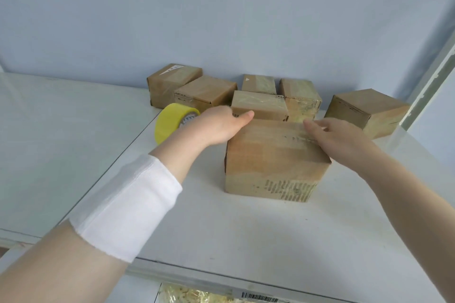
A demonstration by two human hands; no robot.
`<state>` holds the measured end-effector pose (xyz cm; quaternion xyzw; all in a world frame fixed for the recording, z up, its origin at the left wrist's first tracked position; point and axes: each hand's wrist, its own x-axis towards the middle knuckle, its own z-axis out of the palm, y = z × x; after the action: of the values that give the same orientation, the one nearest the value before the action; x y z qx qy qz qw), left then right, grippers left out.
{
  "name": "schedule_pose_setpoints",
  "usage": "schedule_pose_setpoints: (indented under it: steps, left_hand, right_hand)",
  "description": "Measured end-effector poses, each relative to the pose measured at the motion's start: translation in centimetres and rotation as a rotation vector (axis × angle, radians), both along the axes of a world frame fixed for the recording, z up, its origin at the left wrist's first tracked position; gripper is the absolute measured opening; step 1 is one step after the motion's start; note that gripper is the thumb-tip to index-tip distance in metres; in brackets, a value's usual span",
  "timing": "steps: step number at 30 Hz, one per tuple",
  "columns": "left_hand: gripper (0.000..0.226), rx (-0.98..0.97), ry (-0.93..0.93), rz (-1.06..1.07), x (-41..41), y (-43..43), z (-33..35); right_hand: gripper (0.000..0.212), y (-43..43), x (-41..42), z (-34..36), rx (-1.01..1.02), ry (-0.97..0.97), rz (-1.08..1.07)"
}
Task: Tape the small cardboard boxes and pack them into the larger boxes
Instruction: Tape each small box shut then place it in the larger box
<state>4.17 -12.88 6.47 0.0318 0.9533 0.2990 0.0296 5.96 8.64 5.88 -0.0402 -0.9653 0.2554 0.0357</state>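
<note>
Head view is showing a box (pixel 275 160) sitting in the middle of the bench (pixel 234 229). The left hand (pixel 221 125) is gripping its far left corner, thumb on top and the rest hidden behind. The right hand (pixel 337 135) is pressing nearly straight fingers (pixel 311 125) on its top. A yellow tape roll (pixel 172 123) is standing just left, and other boxes (pixel 259 106) are lining the wall.

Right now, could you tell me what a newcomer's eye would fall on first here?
The left hand and right hand touch the top of the nearest, central cardboard box. A bright yellow tape roll stands beside the left hand, and six more boxes sit along the back.
</note>
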Motion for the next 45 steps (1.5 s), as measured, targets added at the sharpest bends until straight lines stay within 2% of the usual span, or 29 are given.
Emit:
schedule_pose_setpoints:
  steps: [4, 7, 10, 13, 16, 21, 23, 24, 27, 29, 32, 35, 39, 42, 45]
  left_hand:
    - [0.054, -0.044, 0.298, -0.179, -0.4, 1.3, 1.1]
    - [0.051, -0.179, 0.361, -0.294, -0.6, 2.7, 0.9]
    - [0.053, -0.429, 0.189, -0.406, -0.4, 3.5, -1.2]
    - [0.053, -0.438, 0.063, -0.440, -1.4, 3.3, -1.0]
    - [0.053, -0.442, 0.105, -0.400, -2.3, 3.0, -0.6]
    - [0.055, -0.429, 0.121, -0.366, -2.1, 3.0, -2.3]
    - [0.058, -0.352, 0.160, -0.356, -2.2, 2.7, -2.0]
    - [0.061, -0.246, 0.201, -0.351, -2.0, 2.5, -2.0]
    - [0.075, 0.323, 0.197, -0.288, -0.3, 1.3, -2.5]
    - [0.083, 0.545, 0.151, -0.295, 1.0, 0.3, -2.9]
    - [0.096, 0.506, 0.124, -0.392, 2.2, -1.0, -4.1]
    - [0.085, 0.459, 0.205, -0.390, 3.0, -1.0, -5.3]
    - [0.076, 0.565, 0.248, -0.317, 4.6, -0.3, -5.2]
    - [0.069, 0.656, 0.216, -0.360, 5.8, -0.2, -4.2]
    - [0.059, 0.758, 0.178, -0.421, 7.2, -0.6, -3.3]
  right_hand:
    - [0.052, -0.9, 0.0, 1.0, 0.056, 0.237, 0.087]
    - [0.049, -2.3, 0.6, 1.1, 0.139, 0.364, 0.250]
    - [0.059, -3.1, 1.1, -0.9, 0.345, 0.199, 0.461]
    - [0.063, -2.8, 0.3, -0.8, 0.354, 0.059, 0.504]
    - [0.070, -2.3, -0.2, -0.1, 0.275, 0.057, 0.496]
    - [0.087, -2.2, 0.3, -1.3, 0.350, 0.058, 0.490]
    - [0.090, -1.8, 0.1, -0.7, 0.310, 0.015, 0.521]
    - [0.094, -1.5, 0.1, -0.5, 0.280, -0.002, 0.540]
    - [0.099, -0.5, 0.4, -0.6, 0.221, -0.020, 0.603]
    - [0.097, 0.0, 0.5, -0.8, 0.156, 0.015, 0.632]
    - [0.087, 0.5, 0.1, -0.9, 0.002, 0.113, 0.623]
    - [0.082, 0.9, 0.5, -1.2, -0.065, 0.151, 0.607]
    - [0.078, 1.3, 2.9, -0.9, -0.115, 0.138, 0.575]
    - [0.075, 1.6, 5.7, -0.2, -0.198, 0.141, 0.507]
    - [0.084, 1.9, 9.1, 0.5, -0.403, 0.131, 0.389]
